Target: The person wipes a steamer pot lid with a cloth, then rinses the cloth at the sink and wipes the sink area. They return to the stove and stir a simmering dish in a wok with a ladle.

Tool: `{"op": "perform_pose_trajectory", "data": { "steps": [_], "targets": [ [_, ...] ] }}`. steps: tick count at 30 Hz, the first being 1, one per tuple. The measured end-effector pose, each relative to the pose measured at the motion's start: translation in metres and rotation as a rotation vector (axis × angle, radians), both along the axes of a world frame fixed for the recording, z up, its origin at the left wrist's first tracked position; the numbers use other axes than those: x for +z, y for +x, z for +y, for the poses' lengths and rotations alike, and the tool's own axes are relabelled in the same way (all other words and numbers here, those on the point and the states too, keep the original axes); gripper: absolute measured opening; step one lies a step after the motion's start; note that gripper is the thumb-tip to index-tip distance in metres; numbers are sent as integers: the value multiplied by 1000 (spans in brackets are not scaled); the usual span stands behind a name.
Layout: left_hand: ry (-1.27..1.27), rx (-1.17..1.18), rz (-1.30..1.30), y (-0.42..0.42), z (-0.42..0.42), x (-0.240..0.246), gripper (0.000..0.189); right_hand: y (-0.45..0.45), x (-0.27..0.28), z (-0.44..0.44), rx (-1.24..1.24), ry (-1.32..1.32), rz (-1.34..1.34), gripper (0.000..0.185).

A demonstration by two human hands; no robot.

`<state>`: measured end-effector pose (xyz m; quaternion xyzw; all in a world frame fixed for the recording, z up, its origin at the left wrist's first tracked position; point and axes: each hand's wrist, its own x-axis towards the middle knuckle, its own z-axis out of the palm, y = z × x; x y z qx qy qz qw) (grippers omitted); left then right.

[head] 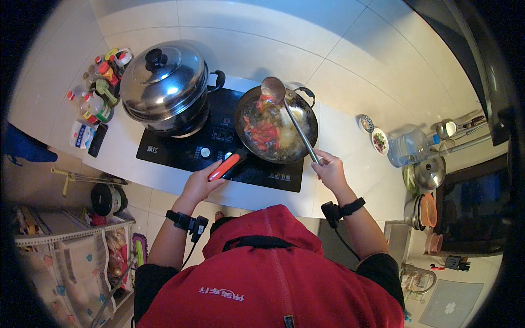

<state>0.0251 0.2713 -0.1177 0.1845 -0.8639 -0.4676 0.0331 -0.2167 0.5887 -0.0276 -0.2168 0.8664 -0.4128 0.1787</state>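
Observation:
My left hand (202,180) grips the red handle (224,167) of a dark wok (250,100) on the right of a black two-burner cooktop (164,153). Red pieces of food (264,135) lie in bubbling liquid inside the wok. My right hand (329,169) is closed around the end of a long-handled metal ladle (298,125). The ladle's bowl (273,89) is raised over the wok's far side, with its rounded back partly toward me. Some red food shows just below the bowl.
A large lidded steel pot (168,94) occupies the left burner. Several seasoning bottles (98,104) and a dark phone (98,140) stand or lie further left. To the right are a small bowl (366,123), a plate of chopped food (380,142) and a plastic water jug (410,148).

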Motion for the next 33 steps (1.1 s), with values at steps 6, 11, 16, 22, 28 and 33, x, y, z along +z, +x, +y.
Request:
{"op": "perform_pose_trajectory", "data": {
  "steps": [6,11,16,22,28,33],
  "targets": [
    [-35,-12,40,0,0,-1,67,16,-2,8,143,258,237,40],
    [5,-1,-67,-1,-1,3,67,29,4,21,183,246,50,40],
    [24,11,-10,-1,2,5,66,31,22,34,-41,-66,-707,45],
    [76,26,-104,-1,2,12,66,36,39,44,-175,-203,-873,44],
    [17,18,-12,-2,3,12,65,37,38,51,-122,-152,-613,43],
    [127,54,-186,-2,3,15,66,31,43,68,-107,-73,-399,44]
  ]
}}
